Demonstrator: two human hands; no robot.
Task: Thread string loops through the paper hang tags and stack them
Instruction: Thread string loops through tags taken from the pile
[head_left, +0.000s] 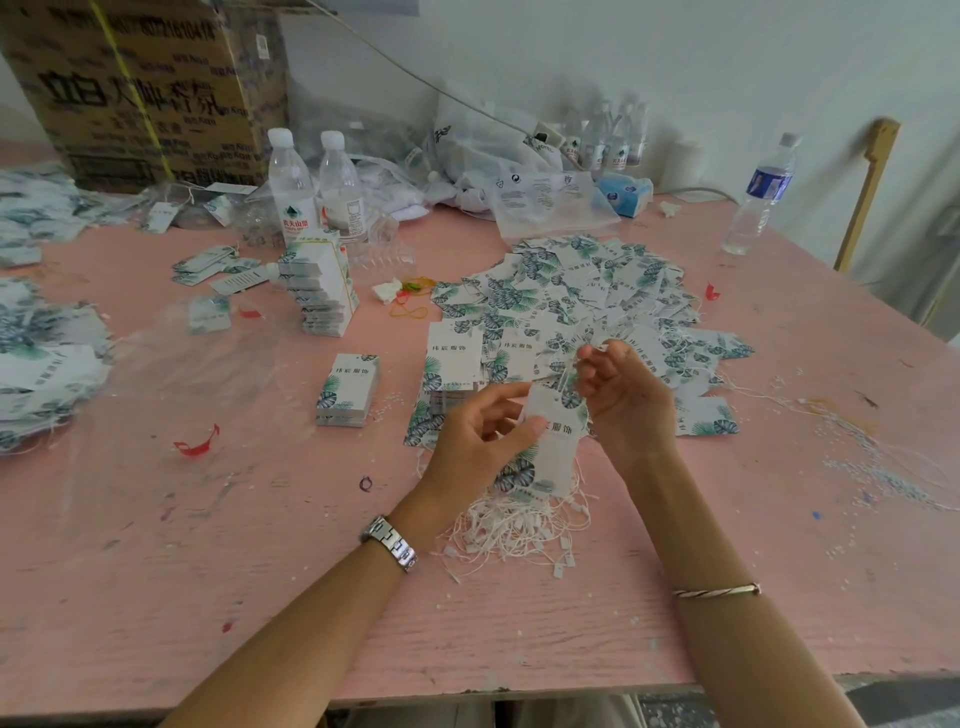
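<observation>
My left hand (480, 434) grips a white hang tag (553, 441) printed with green leaves, held upright above the pink table (260, 545). My right hand (618, 384) pinches a thin white string at the tag's top edge. Below the tag lies a heap of loose white string loops (514, 525). A wide spread of threaded tags (576, 296) covers the table behind my hands. A small neat stack of tags (347, 389) sits to the left, and another stack (451, 364) lies just beyond my left hand.
A tall pile of tag bundles (319, 288) stands mid-table beside two water bottles (311, 182). A cardboard box (140, 88) fills the back left. More tags (41, 358) lie at the left edge. Another bottle (761, 192) stands back right. Red clips and rubber bands are scattered about.
</observation>
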